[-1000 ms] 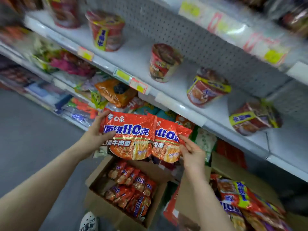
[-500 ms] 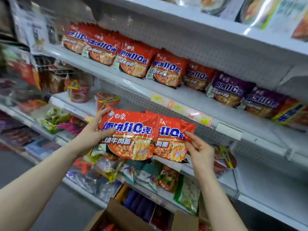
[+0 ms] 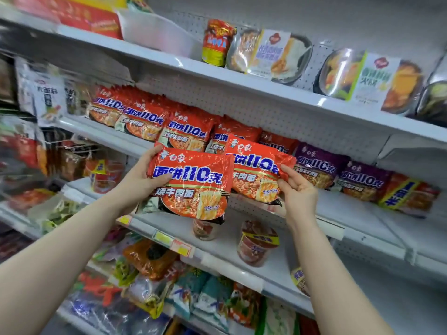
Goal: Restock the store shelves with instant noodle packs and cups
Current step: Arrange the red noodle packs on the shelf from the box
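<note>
Here, a white shelving unit (image 3: 266,85) is seen filling the view, its tiers backed by perforated panels. On the top visible tier, sleeved meal trays (image 3: 271,54) are stood on edge. On the middle shelf (image 3: 350,213) a row of red noodle packs (image 3: 145,117) is leaned against the back panel, and it is followed to the right by purple noodle packs (image 3: 316,165) and then by a red-and-yellow pack (image 3: 408,192). Two more red packs are held up in front of this shelf, level with its front edge and partly covering the shelved red row. The nearer pack (image 3: 193,184) is gripped at its left edge by the left hand (image 3: 137,182), with the thumb laid across the printed face and the fingers hidden behind. The farther pack (image 3: 256,170) is overlapped on its left side by the nearer one and is pinched at its right edge by the right hand (image 3: 297,192), the fingers being curled round the wrapper's rim. On the lower shelf (image 3: 222,250), noodle cups (image 3: 257,243) are stood well apart from one another. Yellow and red price tags (image 3: 181,247) are fixed along that shelf's front rail. Below, assorted bags are packed closely, though their labels cannot be made out.
</note>
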